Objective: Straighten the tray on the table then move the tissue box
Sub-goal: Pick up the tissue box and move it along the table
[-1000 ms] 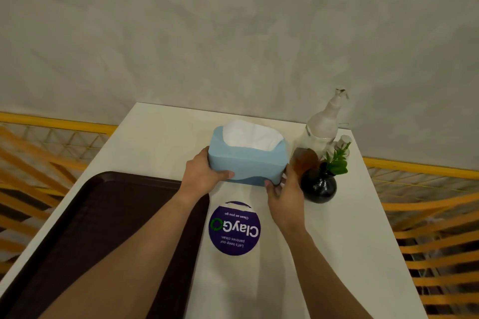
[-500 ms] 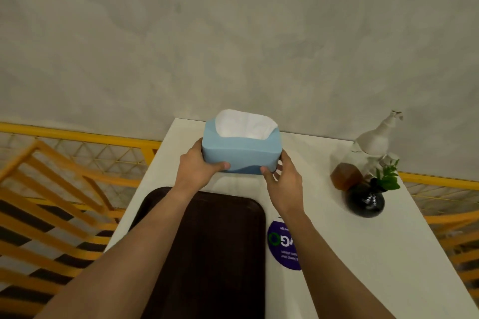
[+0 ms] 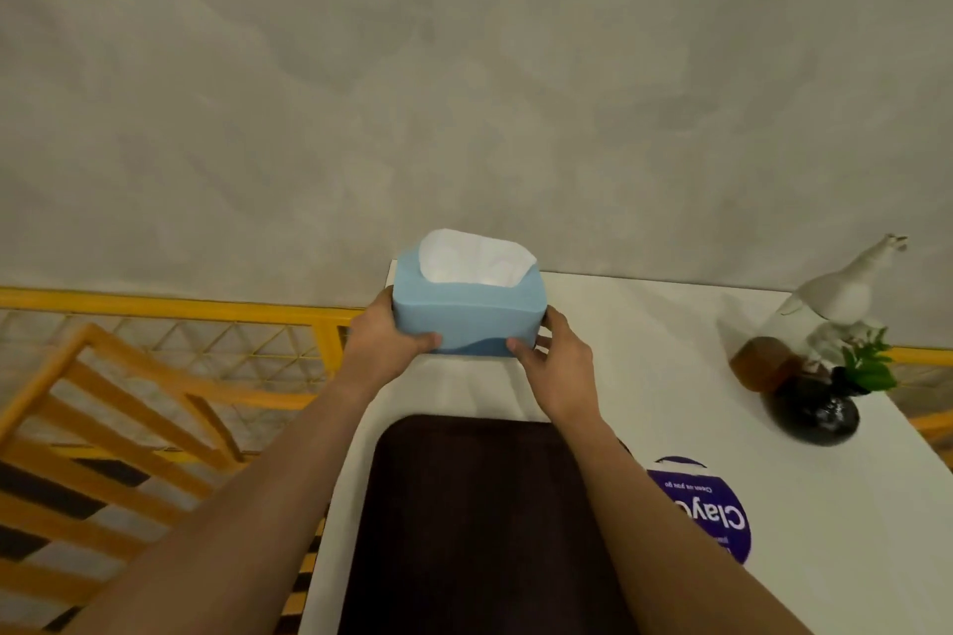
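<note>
Left hand [image 3: 384,343] and right hand [image 3: 559,366] clamped the tissue box [image 3: 466,312] — best lowered flat near counter [image 3: 644,325] corner; tray [image 3: 479,521] sat straight.

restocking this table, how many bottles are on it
2, both at the right far corner: a clear pump bottle and a smaller amber bottle in front of it, beside the black vase. More may hide behind them.

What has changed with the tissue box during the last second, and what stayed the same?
The tissue box moved from beside the black vase to the table's far left corner, beyond the tray. The left hand and right hand still grip it. The vase and spray bottle stayed put.
</note>
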A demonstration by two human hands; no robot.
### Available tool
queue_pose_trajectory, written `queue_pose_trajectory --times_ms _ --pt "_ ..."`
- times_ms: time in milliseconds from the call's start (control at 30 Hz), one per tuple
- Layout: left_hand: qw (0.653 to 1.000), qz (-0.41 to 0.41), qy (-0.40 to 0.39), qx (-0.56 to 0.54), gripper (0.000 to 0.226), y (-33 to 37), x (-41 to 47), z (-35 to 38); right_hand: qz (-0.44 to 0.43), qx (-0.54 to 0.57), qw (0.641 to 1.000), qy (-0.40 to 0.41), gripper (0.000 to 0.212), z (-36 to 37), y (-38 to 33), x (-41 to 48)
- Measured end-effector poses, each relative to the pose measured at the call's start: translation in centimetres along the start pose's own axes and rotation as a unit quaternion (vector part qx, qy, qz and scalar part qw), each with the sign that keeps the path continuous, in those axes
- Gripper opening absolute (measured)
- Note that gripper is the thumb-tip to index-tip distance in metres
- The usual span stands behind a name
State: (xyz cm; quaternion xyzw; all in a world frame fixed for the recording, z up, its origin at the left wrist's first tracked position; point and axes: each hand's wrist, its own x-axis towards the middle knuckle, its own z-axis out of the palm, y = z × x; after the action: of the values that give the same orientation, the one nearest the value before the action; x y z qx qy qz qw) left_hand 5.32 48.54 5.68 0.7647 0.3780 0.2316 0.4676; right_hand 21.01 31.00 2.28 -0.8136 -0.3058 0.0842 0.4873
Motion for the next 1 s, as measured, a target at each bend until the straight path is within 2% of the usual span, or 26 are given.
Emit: queue_pose_trajectory --times_ms 267,533,667,1000 --pt "1.000 0.000 -0.016 0.009 0.077 -3.4 2.9 -0.3 0.018 -0.015 1.000 -0.019 0.061 3.3 0.9 1.7" --pt "1.000 0.002 -0.014 0.024 0.090 -5.0 5.1 0.5 0.013 -0.002 1.000 -0.028 0.061 4.9 1.8 4.0" --pt "0.999 -0.001 -0.025 0.048 0.096 -5.3 7.0 0.6 0.013 -0.031 0.998 -0.047 0.059 5.3 2.1 5.9" --pt "0.997 -0.011 0.011 0.081 0.084 -6.1 10.3 0.7 -0.009 -0.102 0.991 -0.082 0.057 6.1 2.6 10.6"
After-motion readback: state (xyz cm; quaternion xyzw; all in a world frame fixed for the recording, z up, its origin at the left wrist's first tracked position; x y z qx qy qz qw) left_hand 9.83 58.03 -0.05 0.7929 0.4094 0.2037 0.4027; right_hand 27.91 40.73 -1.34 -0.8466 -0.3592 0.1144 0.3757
